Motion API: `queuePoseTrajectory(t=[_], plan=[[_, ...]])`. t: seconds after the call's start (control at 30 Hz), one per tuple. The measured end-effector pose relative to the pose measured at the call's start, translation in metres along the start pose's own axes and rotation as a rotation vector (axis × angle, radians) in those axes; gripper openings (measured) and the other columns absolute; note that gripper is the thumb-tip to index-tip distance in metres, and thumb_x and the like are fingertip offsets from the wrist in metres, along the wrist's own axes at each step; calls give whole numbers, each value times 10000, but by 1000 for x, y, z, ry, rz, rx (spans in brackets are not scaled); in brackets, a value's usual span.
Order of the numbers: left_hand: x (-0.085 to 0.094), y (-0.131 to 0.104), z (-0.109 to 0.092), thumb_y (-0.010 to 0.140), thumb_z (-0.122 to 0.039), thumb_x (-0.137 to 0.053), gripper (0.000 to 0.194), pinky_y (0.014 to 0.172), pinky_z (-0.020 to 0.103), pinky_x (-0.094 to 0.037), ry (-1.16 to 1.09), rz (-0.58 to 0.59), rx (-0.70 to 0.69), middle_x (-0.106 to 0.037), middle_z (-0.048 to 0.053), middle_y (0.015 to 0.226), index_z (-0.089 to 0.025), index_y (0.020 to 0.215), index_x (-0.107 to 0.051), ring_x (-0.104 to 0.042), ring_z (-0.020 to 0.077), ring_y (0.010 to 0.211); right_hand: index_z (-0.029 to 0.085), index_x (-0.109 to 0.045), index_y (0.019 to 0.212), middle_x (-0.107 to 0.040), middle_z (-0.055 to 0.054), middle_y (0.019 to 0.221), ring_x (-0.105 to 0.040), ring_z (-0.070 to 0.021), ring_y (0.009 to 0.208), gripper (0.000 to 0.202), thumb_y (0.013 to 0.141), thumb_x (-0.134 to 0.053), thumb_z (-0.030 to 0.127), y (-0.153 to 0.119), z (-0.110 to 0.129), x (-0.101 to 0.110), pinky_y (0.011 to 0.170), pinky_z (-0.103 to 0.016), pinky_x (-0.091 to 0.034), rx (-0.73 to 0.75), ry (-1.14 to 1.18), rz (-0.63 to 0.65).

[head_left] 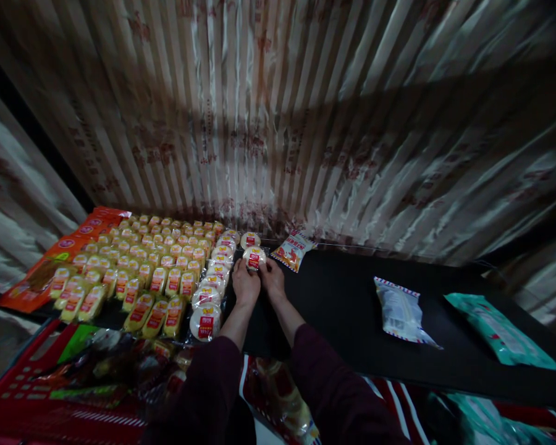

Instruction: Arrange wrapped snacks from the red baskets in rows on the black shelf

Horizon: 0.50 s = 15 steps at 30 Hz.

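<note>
Both my hands are at a round white rice cracker point(254, 258) in a clear wrapper with a red label. My left hand point(245, 284) closes on its left edge, and my right hand point(273, 279) pinches the right edge. Just behind it lies another round wrapped cracker point(250, 240). To the left runs a column of overlapping round crackers point(206, 322). Beyond that column, many yellow oblong wrapped snacks point(158, 279) stand in rows. All of these rest on a black table point(333, 296).
An orange-and-white snack bag point(293, 250) lies right of my hands. Farther right are a white bag point(402, 310) and a teal packet point(500, 327). Orange packages point(32, 281) line the left end. A red basket point(9, 402) of packets stands in front; patterned sheeting point(269, 123) hangs behind.
</note>
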<state>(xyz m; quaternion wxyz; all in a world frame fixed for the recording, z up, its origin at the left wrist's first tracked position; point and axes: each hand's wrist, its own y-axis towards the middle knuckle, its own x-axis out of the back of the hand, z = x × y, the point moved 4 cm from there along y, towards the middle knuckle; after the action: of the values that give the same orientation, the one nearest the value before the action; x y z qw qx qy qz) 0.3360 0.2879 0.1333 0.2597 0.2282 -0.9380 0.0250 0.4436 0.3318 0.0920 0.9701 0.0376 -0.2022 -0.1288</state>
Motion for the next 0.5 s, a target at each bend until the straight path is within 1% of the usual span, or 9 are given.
queuePoseTrajectory(t=[0.1,0.17,0.33,0.5], plan=[[-2,7,-2,765,-66,-458,404,1061,375,-336,-22,-23,-25,-548,166,1279,-115,1140,-599,-448,257,1260,187,-664,1022,-702,-59,940,-626,-198,843,372,805,-477,424,6,2,-4,797,-314,-474,4,-2,0],[-4,11,-3,764,-66,-456,408,1067,392,-327,-30,-32,-42,-542,169,1285,-115,1144,-597,-434,266,1270,201,-662,1028,-701,-50,945,-626,-192,843,365,816,-470,428,9,3,-7,792,-307,-473,4,-17,8],[-8,19,-3,758,-65,-469,441,1084,384,-310,-45,-36,-51,-500,174,1336,-110,1184,-574,-408,261,1296,218,-665,1016,-701,-40,910,-625,-184,807,346,846,-451,430,16,9,-8,750,-289,-462,-17,-152,4],[-11,23,-5,746,-34,-451,485,1096,364,-308,-24,-6,-88,-478,165,1367,-108,1211,-566,-376,251,1325,212,-649,1054,-699,-54,946,-630,-191,831,349,872,-434,418,24,13,-12,739,-281,-453,-5,-251,18]])
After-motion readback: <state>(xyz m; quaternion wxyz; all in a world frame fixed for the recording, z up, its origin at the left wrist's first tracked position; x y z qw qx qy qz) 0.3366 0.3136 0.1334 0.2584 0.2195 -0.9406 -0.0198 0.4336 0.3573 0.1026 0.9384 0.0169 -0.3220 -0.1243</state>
